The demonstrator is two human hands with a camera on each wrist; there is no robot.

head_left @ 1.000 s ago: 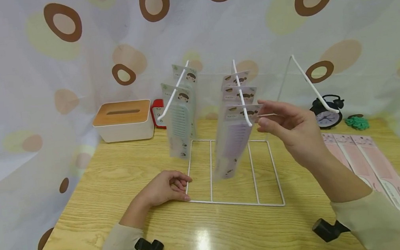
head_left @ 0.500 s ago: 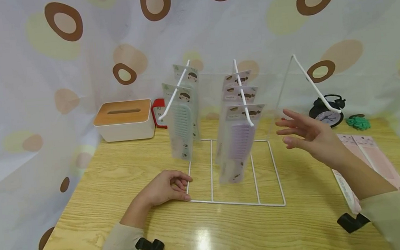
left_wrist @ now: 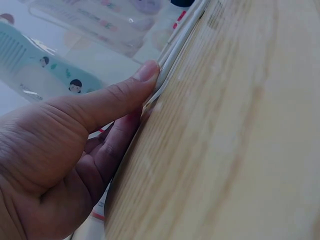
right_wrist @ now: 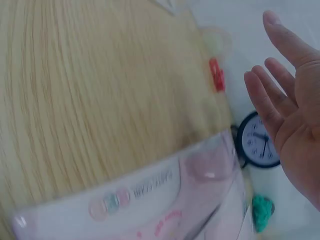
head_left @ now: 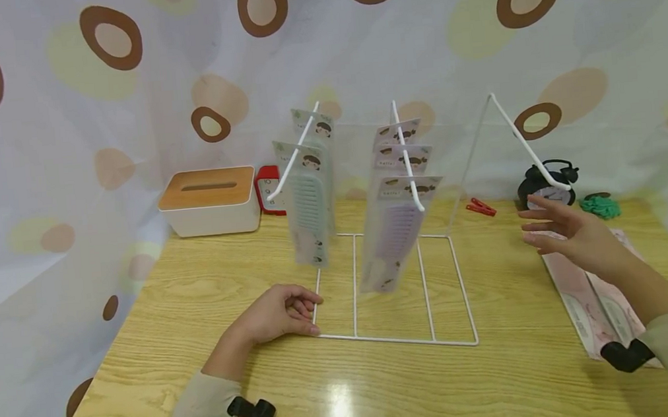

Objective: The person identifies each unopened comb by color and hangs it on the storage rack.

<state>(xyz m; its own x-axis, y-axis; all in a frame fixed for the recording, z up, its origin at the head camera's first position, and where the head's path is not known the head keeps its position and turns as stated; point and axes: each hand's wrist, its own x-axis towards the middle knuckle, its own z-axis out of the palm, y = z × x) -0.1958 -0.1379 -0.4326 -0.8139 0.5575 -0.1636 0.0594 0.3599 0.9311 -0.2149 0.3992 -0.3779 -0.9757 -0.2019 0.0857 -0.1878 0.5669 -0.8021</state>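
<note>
A white wire display rack (head_left: 396,341) stands on the wooden table. My left hand (head_left: 274,314) holds its near left corner, the thumb (left_wrist: 145,72) pressed on the white wire in the left wrist view. Packaged green combs (head_left: 307,204) hang from the left hook, and packaged purple combs (head_left: 397,229) hang from the middle one. Nothing hangs on the right hook (head_left: 527,142). My right hand (head_left: 578,237) is in the air above flat pink packages (head_left: 584,309), its fingers loosely spread and holding nothing. Part of the packages is hidden under the right forearm.
Along the back stand a tissue box (head_left: 208,203) with a wooden lid, a red clock (head_left: 270,189) and a black alarm clock (head_left: 537,187). A red clip (head_left: 481,207) and a green crumpled bundle (head_left: 600,206) lie near the back right. A patterned curtain hangs behind the table.
My right hand has let go of the front purple comb package and moved right, over the pink packages. The purple comb packages swing slightly. My left hand stays at the rack's corner.
</note>
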